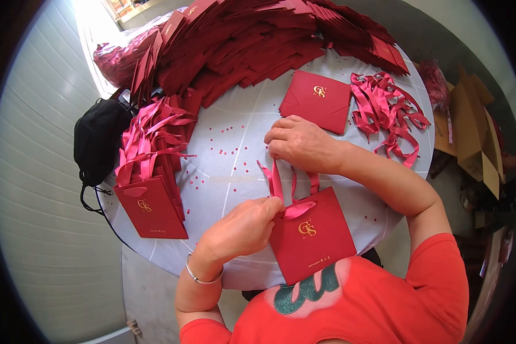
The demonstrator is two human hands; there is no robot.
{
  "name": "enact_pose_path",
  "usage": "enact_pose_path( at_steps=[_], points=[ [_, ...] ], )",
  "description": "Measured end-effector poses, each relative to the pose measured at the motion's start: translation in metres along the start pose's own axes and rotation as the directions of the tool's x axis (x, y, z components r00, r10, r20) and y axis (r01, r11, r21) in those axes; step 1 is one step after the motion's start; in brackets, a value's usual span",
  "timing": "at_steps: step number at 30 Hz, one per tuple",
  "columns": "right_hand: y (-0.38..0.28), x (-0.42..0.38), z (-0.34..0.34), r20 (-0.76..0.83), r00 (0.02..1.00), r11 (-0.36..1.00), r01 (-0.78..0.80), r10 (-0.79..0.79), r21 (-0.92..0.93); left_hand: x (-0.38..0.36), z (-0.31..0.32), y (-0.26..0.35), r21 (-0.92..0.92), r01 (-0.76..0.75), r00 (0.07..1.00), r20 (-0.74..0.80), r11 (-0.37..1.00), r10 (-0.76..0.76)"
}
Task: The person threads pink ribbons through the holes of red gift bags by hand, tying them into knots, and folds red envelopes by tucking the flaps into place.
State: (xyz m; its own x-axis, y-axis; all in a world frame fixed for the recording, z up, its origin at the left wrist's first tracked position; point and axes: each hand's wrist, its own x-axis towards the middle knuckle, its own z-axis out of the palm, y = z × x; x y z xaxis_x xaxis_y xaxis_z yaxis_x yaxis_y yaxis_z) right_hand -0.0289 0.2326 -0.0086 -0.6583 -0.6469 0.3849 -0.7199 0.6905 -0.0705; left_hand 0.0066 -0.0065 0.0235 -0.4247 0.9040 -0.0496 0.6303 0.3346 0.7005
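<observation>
Both hands (243, 226) pinching ribbon (276, 184)

I'm getting a bright daylight picture, with the strongest light pouring in from the top left, where the floor beyond the table (235, 143) is blown out to pure white glare. Shadows are soft and short, just a faint one under my right hand (301, 143), and the reds read saturated and sharp in the middle of my view. The fisheye bends everything hard toward the edges, the floor lines curve, and a black vignette rings the whole frame, detail going murky on the right.
</observation>
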Motion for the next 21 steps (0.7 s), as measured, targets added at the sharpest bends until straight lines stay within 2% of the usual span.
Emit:
enact_pose_path(
  at_steps=[8,10,11,13,15,17,19,21],
  points=[
    [0.003,-0.003,0.008,-0.042,0.999,0.999,-0.021,0.019,-0.038,0.001,-0.001,0.0,0.01,-0.005,1.0,0.018,1.0,0.004],
    [0.002,-0.005,0.002,-0.055,0.996,0.993,-0.067,0.073,0.099,0.001,-0.005,0.002,-0.033,0.008,1.0,0.03,0.999,-0.007],
    [0.004,-0.006,-0.001,-0.055,0.996,0.993,-0.063,0.068,0.095,0.001,-0.005,0.003,-0.031,0.007,1.0,0.025,0.999,-0.006],
    [0.008,-0.011,-0.007,-0.13,0.967,0.936,-0.171,0.22,0.308,0.0,-0.005,0.003,-0.023,0.0,1.0,0.02,1.0,0.0],
    [0.007,-0.02,-0.021,-0.132,0.959,0.936,-0.203,0.249,0.289,0.001,-0.005,0.001,-0.017,0.007,1.0,0.01,1.0,-0.007],
    [0.005,-0.032,-0.029,0.025,0.91,0.85,-0.397,0.415,0.347,0.001,-0.005,0.0,-0.017,0.017,1.0,0.001,1.0,-0.017],
    [0.0,-0.043,-0.035,-0.003,0.918,0.847,-0.366,0.397,0.385,0.002,-0.005,-0.002,-0.008,0.062,0.998,-0.003,0.998,-0.062],
    [-0.012,-0.052,-0.044,0.203,0.805,0.641,-0.572,0.557,0.512,0.002,-0.003,-0.003,0.012,0.08,0.997,-0.015,0.997,-0.08]
  ],
)
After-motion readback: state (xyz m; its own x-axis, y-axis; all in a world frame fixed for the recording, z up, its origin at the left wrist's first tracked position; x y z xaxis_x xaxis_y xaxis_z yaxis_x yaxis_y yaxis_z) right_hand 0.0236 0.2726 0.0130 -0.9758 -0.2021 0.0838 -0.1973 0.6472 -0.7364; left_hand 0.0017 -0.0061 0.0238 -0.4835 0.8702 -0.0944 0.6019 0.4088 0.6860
